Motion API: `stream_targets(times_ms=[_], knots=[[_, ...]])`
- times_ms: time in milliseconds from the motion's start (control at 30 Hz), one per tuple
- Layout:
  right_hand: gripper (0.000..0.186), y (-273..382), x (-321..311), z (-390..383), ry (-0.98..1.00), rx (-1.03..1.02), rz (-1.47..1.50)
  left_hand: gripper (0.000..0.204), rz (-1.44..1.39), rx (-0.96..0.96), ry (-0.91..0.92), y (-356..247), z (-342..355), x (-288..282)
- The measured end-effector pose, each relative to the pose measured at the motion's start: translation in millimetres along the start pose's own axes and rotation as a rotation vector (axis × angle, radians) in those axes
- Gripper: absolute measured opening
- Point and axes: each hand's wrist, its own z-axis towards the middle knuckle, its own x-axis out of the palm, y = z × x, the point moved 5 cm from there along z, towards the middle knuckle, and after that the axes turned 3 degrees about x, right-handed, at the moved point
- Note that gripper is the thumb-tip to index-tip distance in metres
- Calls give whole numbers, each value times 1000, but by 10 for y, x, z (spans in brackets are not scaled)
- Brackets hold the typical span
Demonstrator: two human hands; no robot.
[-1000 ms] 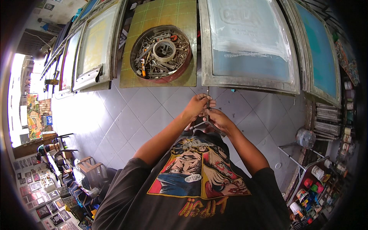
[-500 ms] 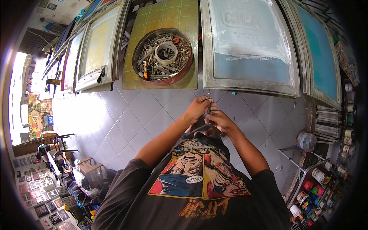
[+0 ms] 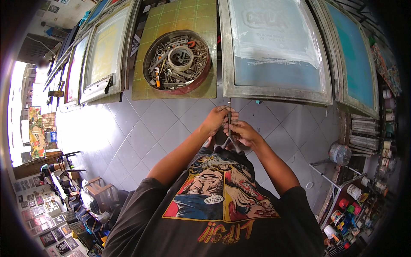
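Observation:
In front of my shirt I hold a grey metal Y-shaped wrench [image 3: 230, 139], its shaft pointing away from me and two arms spreading toward my body. My left hand [image 3: 217, 119] is closed with its fingertips pinching the far part of the shaft. Close behind it, my right hand [image 3: 242, 132] grips the shaft nearer the fork. A small pale tip shows beyond my left fingers; what it is I cannot make out. Ahead to the left, a round reddish metal tray [image 3: 188, 89] full of loose bolts, tools and a ring-shaped roll rests on a green cutting mat [image 3: 171, 19].
A large framed printing screen [image 3: 274, 95] lies just ahead of my hands, with another blue screen [image 3: 357, 64] to its right. Framed screens [image 3: 102, 55] stand at the left. Grey floor tiles [image 3: 158, 124] run below. A cart with paint containers [image 3: 340, 214] is at lower right.
The wrench has turned in my hands, so its two arms now spread evenly toward me. The tray and screens appear slightly further left in the picture.

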Motion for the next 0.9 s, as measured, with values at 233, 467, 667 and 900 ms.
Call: stream_targets(times_ms=[233, 467, 667, 900], knots=[[17, 39, 81, 25, -59, -43, -175, 23, 112, 35, 8, 9, 18, 9], [22, 28, 177, -48, -26, 71, -66, 23, 72, 23, -26, 30, 40, -18], [23, -66, 153, -60, 35, 2, 30, 23, 52, -48, -14, 16, -4, 9], [15, -134, -98, 58, -84, -6, -181, 21, -6, 15, -34, 19, 15, 21]])
